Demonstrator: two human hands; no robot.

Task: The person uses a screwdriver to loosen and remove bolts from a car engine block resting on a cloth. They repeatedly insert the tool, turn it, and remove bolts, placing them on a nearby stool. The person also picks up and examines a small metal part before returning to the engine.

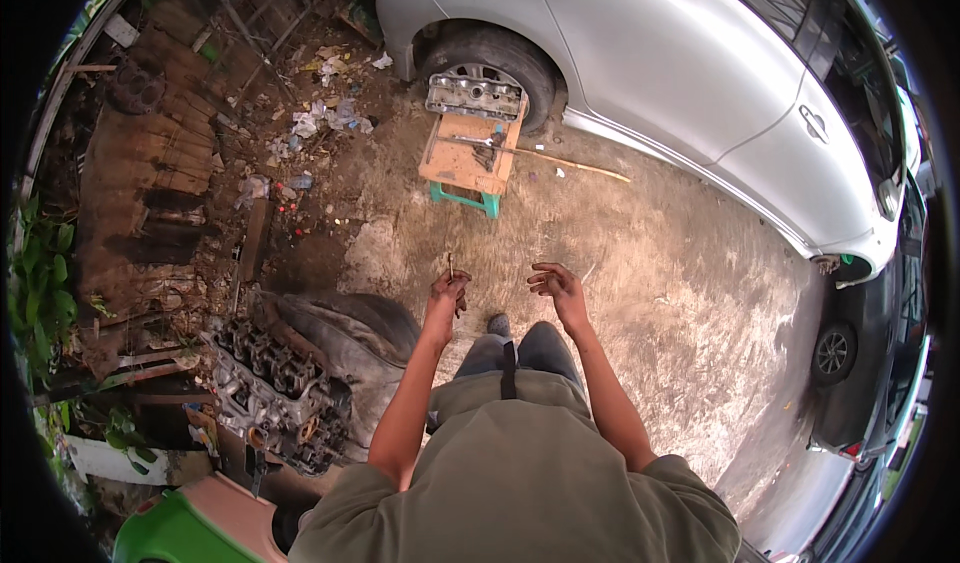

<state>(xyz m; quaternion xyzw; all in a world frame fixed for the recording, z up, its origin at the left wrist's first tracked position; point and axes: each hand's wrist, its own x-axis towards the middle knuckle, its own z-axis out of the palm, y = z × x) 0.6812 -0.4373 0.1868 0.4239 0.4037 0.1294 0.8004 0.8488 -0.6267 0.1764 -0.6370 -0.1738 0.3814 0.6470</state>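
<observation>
In front of my body, my left hand (446,295) is closed around a thin, short dark rod (450,263) that sticks up past the fingers; its exact kind is too small to tell. My right hand (560,289) hovers at about the same height, with fingers loosely bent and apart and nothing visible in them. Ahead stands a small stool (455,168) with a wooden top and green legs. On its far end rests a metal engine cover or cylinder head (470,97). Dark metal tools (487,149) lie on the top beside a long wooden stick (580,167), which juts out to the right.
A silver car (680,53) fills the far right, its wheel (500,63) behind the stool. At left sit a dismantled engine (275,388) and a dark sheet (350,338). Litter (325,121) and wooden boards (150,163) cover the far left. A dark car (865,333) stands right.
</observation>
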